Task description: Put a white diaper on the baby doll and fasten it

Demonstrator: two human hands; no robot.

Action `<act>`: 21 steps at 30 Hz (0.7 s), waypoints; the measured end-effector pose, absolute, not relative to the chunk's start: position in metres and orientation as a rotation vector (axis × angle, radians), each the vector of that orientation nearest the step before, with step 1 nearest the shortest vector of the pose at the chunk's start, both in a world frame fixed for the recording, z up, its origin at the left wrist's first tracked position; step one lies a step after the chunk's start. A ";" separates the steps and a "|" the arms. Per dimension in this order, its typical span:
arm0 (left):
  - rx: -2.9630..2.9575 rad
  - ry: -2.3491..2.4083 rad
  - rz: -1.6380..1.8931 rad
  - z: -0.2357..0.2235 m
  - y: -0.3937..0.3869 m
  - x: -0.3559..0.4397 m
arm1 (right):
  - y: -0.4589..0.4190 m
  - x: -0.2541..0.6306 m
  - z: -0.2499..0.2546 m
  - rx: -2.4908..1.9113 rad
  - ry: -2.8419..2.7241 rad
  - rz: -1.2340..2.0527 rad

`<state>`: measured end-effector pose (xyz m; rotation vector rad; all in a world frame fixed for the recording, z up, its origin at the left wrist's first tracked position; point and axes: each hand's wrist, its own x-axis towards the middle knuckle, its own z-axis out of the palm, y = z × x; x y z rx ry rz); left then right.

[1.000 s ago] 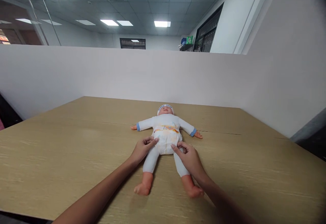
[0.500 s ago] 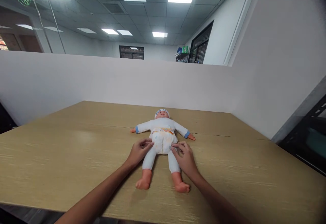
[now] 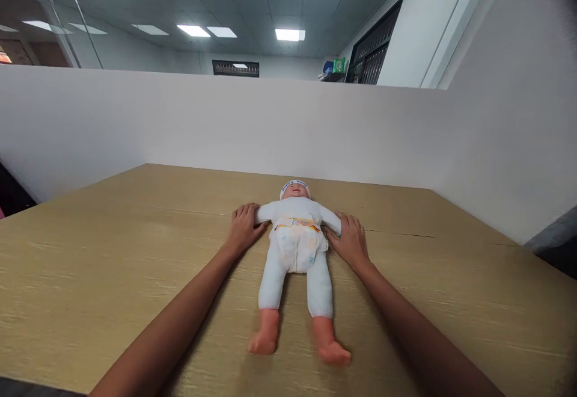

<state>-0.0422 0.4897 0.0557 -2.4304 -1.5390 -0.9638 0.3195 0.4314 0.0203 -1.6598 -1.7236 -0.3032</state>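
A baby doll [image 3: 295,207] in a white suit and a lettered white headband lies on its back, feet toward me. Around its hips is a white diaper [image 3: 296,251] with an orange patterned waistband. My left hand [image 3: 244,228] is closed around the doll's arm on the left, covering the doll's hand and cuff. On the other side, my right hand [image 3: 351,239] grips the doll's other arm near its end. Both of my thumbs point inward, close to the sides of the diaper. The doll's bare feet show at the front, slightly blurred.
The doll lies on a wide wood-toned table [image 3: 135,252] with a thin seam across it. A low white partition [image 3: 225,126] runs along the back, and a wall [image 3: 509,138] stands on the right. Dark objects show at the left and right edges.
Both my hands have moved from the diaper's sides up to the doll's arms and closed on them. The view has tilted down, and the doll appears larger.
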 end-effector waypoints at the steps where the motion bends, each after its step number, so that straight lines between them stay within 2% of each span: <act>1: -2.440 -1.560 -0.920 0.055 0.498 -0.039 | 0.439 0.320 0.019 -1.671 -1.741 -0.304; 6: -2.482 -1.595 -0.791 0.052 0.523 -0.031 | 0.456 0.325 0.013 -1.715 -1.774 -0.291; 13: -2.468 -1.569 -0.772 0.053 0.519 -0.030 | 0.451 0.324 0.017 -1.725 -1.730 -0.235; 18: -2.436 -1.626 -0.773 0.068 0.493 -0.020 | 0.431 0.305 0.041 -1.727 -1.491 -0.025; 21: -2.403 -1.780 -0.954 0.094 0.457 -0.008 | 0.408 0.302 0.060 -1.741 -1.364 0.016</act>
